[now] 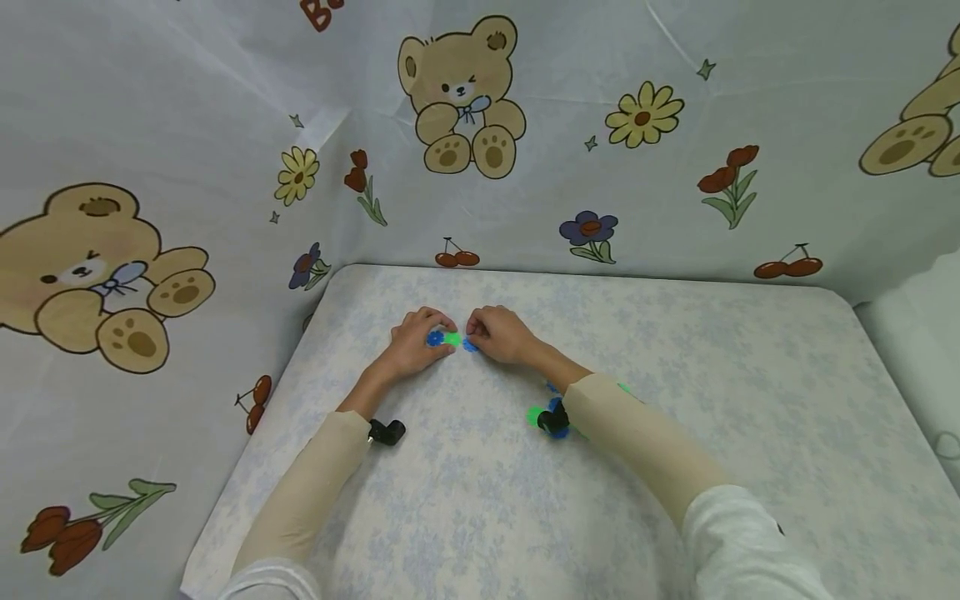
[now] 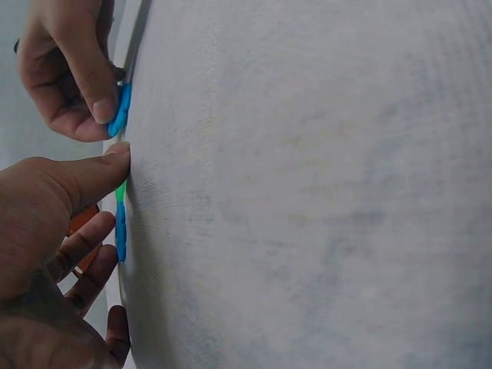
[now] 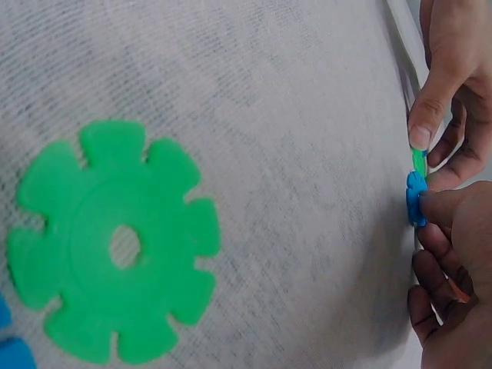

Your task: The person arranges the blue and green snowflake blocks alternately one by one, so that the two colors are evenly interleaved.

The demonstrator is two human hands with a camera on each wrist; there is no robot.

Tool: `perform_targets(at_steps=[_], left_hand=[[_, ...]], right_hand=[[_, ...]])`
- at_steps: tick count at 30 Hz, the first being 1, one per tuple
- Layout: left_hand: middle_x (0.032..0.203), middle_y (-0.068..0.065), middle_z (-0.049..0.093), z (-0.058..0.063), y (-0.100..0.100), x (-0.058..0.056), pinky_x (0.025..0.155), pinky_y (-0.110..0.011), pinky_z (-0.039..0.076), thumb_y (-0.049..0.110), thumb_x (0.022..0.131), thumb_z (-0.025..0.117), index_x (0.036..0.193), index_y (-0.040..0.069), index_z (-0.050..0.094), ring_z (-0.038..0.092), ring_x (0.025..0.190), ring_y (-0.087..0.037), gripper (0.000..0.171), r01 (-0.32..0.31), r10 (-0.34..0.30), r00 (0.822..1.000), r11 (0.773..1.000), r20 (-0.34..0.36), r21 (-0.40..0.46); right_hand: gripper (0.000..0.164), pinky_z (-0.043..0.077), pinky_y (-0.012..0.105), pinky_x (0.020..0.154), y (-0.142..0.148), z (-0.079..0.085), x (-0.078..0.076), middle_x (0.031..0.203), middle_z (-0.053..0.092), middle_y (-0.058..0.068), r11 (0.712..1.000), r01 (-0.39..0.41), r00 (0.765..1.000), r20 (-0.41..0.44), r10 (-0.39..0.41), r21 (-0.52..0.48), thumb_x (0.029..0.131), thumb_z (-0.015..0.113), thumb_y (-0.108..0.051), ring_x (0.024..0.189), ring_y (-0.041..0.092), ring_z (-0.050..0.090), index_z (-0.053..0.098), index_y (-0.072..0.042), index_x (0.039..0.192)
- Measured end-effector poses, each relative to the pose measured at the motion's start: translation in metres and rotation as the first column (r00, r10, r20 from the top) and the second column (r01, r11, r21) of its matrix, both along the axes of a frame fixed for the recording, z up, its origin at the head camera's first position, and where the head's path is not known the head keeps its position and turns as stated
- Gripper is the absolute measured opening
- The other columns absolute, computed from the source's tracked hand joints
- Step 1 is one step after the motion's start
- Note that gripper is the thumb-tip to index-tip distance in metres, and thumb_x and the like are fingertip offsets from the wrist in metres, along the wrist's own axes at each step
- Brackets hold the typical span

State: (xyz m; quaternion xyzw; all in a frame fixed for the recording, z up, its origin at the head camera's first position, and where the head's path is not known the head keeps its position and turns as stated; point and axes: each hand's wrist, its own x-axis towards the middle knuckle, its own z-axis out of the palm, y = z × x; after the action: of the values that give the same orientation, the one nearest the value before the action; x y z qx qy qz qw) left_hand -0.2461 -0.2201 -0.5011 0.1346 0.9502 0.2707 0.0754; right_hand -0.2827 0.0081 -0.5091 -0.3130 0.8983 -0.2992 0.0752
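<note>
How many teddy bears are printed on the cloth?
3 in the head view: a left bear, an upper middle bear, and a right bear cut off by the picture's edge. More may be hidden.

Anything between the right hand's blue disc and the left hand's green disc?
Nothing visible: in the head view only a small gap lies between the blue disc in the right hand and the green disc.

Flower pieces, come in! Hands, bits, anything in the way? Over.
Left hand holds green piece. Right hand pinches blue piece. Spare green piece lies off to the side; nothing seen blocking.
</note>
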Motion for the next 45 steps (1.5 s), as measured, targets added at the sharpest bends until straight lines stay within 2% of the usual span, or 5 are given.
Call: perform_targets(at_steps=[6, 12, 30, 37, 45], left_hand=[[0.153, -0.008, 0.054, -0.003, 0.001, -0.002, 0.113, -0.072, 0.032, 0.032, 0.101, 0.077, 0.130, 0.021, 0.070, 0.045, 0.146, -0.040, 0.031, -0.003, 0.003, 1.000, 1.000, 0.001, -0.009], [0.153, -0.006, 0.053, -0.007, -0.002, -0.006, 0.114, -0.071, 0.032, 0.034, 0.102, 0.077, 0.130, 0.024, 0.069, 0.044, 0.145, -0.038, 0.032, -0.006, 0.006, 1.000, 1.000, 0.009, -0.022], [0.154, -0.007, 0.052, -0.002, 0.000, -0.004, 0.114, -0.071, 0.032, 0.033, 0.102, 0.076, 0.131, 0.023, 0.069, 0.045, 0.144, -0.038, 0.032, -0.001, 0.002, 1.000, 0.999, 0.021, -0.032], [0.155, -0.008, 0.051, -0.002, 0.002, -0.006, 0.115, -0.071, 0.030, 0.033, 0.102, 0.076, 0.131, 0.022, 0.068, 0.044, 0.146, -0.038, 0.032, 0.008, -0.007, 1.000, 0.999, 0.029, -0.045], [0.157, -0.010, 0.050, 0.000, 0.001, -0.010, 0.116, -0.069, 0.026, 0.032, 0.100, 0.078, 0.133, 0.023, 0.068, 0.041, 0.147, -0.040, 0.035, 0.043, -0.040, 0.997, 0.998, 0.059, -0.048]], right_hand=[[0.019, 0.050, 0.044, 0.104, 0.002, 0.002, 0.005, 0.112, 0.072, 0.009, 0.999, 0.018, 1.000, -0.013, -0.018, 0.027, 0.107, 0.065, -0.021, 0.106, 0.025, 0.064, 0.071, -0.009, 0.119], [0.027, 0.048, 0.045, 0.103, 0.008, 0.003, 0.009, 0.118, 0.067, 0.009, 0.997, 0.016, 1.000, 0.002, -0.016, 0.076, 0.103, 0.070, -0.031, 0.111, 0.027, 0.057, 0.069, -0.011, 0.123], [0.030, 0.048, 0.046, 0.102, 0.005, -0.001, 0.013, 0.121, 0.066, 0.008, 0.996, 0.044, 0.999, -0.013, -0.043, 0.081, 0.103, 0.073, -0.033, 0.111, 0.027, 0.055, 0.068, -0.012, 0.124], [0.036, 0.047, 0.046, 0.108, 0.027, 0.006, 0.019, 0.124, 0.068, 0.011, 0.999, -0.008, 1.000, 0.005, 0.008, 0.035, 0.103, 0.071, -0.028, 0.117, 0.027, 0.059, 0.064, -0.008, 0.132], [0.029, 0.046, 0.050, 0.106, 0.069, 0.013, 0.045, 0.120, 0.073, 0.007, 0.996, -0.073, 0.997, 0.008, 0.073, 0.053, 0.101, 0.076, -0.027, 0.113, 0.027, 0.062, 0.070, -0.010, 0.124]])
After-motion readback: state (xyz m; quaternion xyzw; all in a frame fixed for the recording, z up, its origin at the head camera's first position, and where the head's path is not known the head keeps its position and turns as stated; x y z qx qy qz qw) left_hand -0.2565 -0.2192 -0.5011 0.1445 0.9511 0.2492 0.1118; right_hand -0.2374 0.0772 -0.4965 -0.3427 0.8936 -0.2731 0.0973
